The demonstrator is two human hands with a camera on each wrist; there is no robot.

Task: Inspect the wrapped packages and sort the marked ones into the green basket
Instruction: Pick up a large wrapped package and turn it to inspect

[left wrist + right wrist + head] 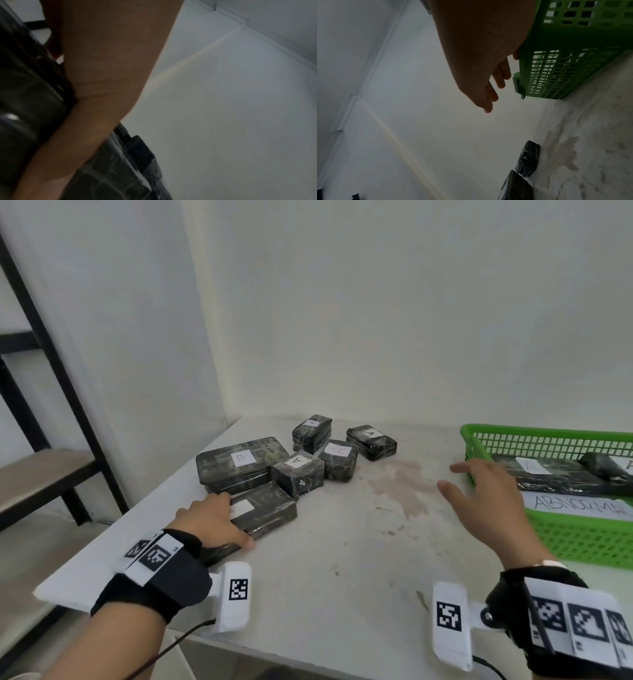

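1. The left hand (212, 518) lies over the near package (260, 510) at the table's (342, 559) left edge, fingers curled over its far side and thumb along the near edge, so it grips it.
2. That package's long axis runs from near-left to far-right, pointing roughly toward the basket (582, 535), which sits well apart across the table.
3. The right hand (486, 494) hovers empty with fingers spread, just beside the basket's near-left corner (the nearer hand to the drop point, the farther from the package).
4. The label (241, 506) under the left hand is partly covered; I cannot read its mark, so whether it belongs in the basket is unclear.
5. Five more packages cluster just behind, one marked B (243, 457), the rest apparently A.
6. The head view shows two packages already inside the basket; the right wrist view shows only its mesh wall (556, 75) beside the straight fingers (500, 75). The left wrist view gives palm on dark wrap.
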